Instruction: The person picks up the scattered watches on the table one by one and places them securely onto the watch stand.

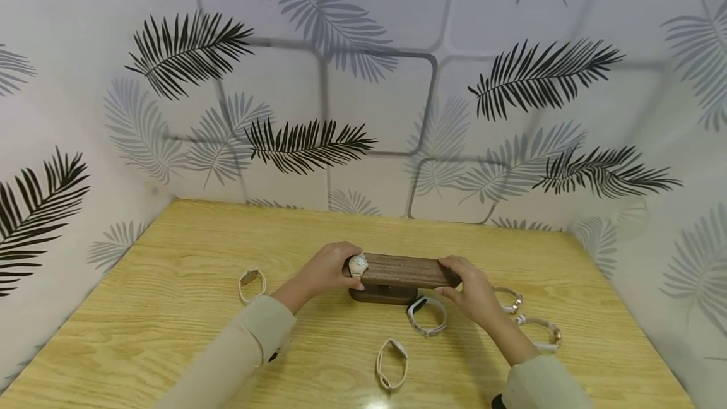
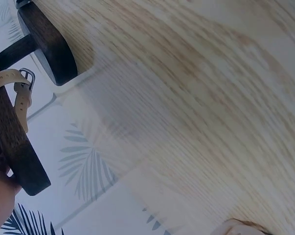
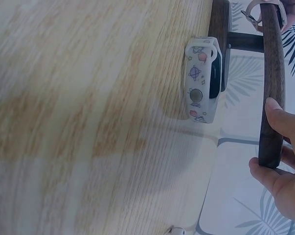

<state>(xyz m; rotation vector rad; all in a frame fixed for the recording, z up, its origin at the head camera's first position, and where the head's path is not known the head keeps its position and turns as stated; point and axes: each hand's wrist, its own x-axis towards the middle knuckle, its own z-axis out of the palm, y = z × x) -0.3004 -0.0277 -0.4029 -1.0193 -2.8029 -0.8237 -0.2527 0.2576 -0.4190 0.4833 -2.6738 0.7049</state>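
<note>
A dark wooden watch stand [image 1: 406, 268] has a long bar above a base [image 1: 383, 296]. Near the bar's left end sits a round-faced watch [image 1: 358, 265] with a cream strap round the bar; its buckle [image 2: 23, 86] and strap tail show in the left wrist view. My left hand [image 1: 326, 265] grips that end, thumb by the strap; part of it is cut off in the left wrist view. At the opposite end my right hand [image 1: 474, 292] holds the bar between thumb and fingers. Close to the base stands a white patterned smart band [image 3: 196, 81], apart from both hands.
On the wood-grain table [image 1: 187, 308] lie a looped watch [image 1: 248, 277] at left and another watch [image 1: 399, 349] near the front. Two light-strapped watches with gold-toned parts, one the nearer watch [image 1: 555, 335], lie right of my right hand. Leaf-patterned wall covering [image 1: 375, 106] rises behind the table.
</note>
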